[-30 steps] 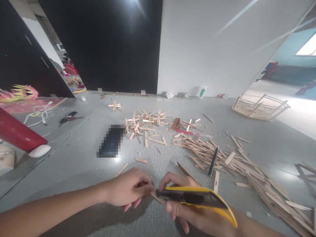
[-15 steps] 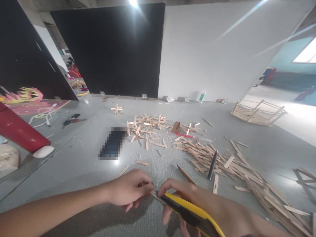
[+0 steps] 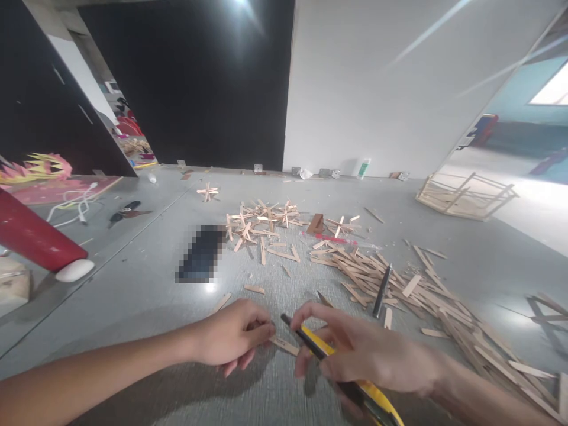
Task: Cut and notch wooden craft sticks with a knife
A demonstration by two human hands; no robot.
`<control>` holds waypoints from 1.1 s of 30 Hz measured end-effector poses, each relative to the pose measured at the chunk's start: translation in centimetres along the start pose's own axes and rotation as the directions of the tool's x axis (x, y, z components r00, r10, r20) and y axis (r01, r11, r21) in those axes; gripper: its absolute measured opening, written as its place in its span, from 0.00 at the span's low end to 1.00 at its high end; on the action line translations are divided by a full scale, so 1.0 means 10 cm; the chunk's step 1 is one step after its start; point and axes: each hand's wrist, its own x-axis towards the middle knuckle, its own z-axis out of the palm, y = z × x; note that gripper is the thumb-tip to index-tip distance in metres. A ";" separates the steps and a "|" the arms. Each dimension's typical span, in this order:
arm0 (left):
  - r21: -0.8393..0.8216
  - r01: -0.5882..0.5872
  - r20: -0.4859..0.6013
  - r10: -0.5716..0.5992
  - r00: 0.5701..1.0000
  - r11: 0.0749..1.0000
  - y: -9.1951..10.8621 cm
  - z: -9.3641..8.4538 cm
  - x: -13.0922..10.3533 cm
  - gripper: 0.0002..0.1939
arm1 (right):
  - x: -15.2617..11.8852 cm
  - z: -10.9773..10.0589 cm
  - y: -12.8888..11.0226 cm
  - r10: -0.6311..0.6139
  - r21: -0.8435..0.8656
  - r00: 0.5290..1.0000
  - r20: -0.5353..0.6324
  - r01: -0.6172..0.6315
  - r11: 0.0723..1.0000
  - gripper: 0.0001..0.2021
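Observation:
My left hand (image 3: pixel 242 337) pinches one end of a flat wooden craft stick (image 3: pixel 285 345), whose other end points toward my right hand. In my right hand (image 3: pixel 355 349) is a yellow and black utility knife (image 3: pixel 326 346); the fingers wrap around its body, somewhat blurred. The knife's dark tip lies just above and right of the stick, with a small gap between them. Beyond my right hand, a brown pointed piece (image 3: pixel 323 299) lies partly hidden by the fingers. A black pen (image 3: pixel 382 291) rests on the sticks nearby.
A long pile of craft sticks (image 3: pixel 426 290) spreads across the right. Farther back lie star-shaped stick clusters (image 3: pixel 266 219) and a brown block (image 3: pixel 315 224). A pixelated dark phone-like shape (image 3: pixel 202 254) is left of centre. A red cylinder (image 3: pixel 39 234) stands at far left, a stick frame (image 3: pixel 465 195) at far right.
My right hand has lifted the knife off the stick and shifted its grip, so more of the stick shows. My left hand has stayed nearly in place, holding the stick.

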 end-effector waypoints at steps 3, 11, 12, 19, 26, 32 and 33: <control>-0.011 -0.004 -0.004 0.004 1.000 1.000 0.00 0.00 -0.01 0.23 | -0.11 0.01 -0.02 -0.045 -0.377 0.984 -0.173 -0.023 0.926 0.30; 0.017 -0.024 -0.016 0.024 1.000 1.000 0.00 0.03 -0.03 0.23 | -0.18 -0.01 0.16 -0.322 -0.875 0.917 -0.235 -0.056 0.481 0.08; 0.021 -0.019 -0.016 0.019 1.000 1.000 0.00 0.03 -0.03 0.23 | -0.17 -0.01 0.15 -0.326 -0.882 0.920 -0.215 -0.039 0.470 0.09; 0.022 -0.003 -0.015 0.004 1.000 1.000 0.00 0.02 -0.03 0.22 | -0.12 0.01 0.10 -0.334 -0.899 0.926 -0.177 -0.014 0.437 0.09; 0.020 0.011 -0.013 -0.010 1.000 1.000 0.04 0.02 -0.03 0.23 | -0.11 0.00 0.35 -0.458 -0.987 0.879 -0.135 -0.079 0.139 0.17; 0.009 -0.008 -0.002 0.008 1.000 1.000 0.00 0.01 -0.03 0.24 | -0.08 0.06 0.52 -0.572 -0.940 0.820 -0.007 -0.201 -0.276 0.38; 0.004 -0.014 0.018 0.014 1.000 1.000 -0.01 0.01 -0.02 0.24 | -0.07 0.08 0.50 -0.579 -0.927 0.815 0.007 -0.212 -0.309 0.35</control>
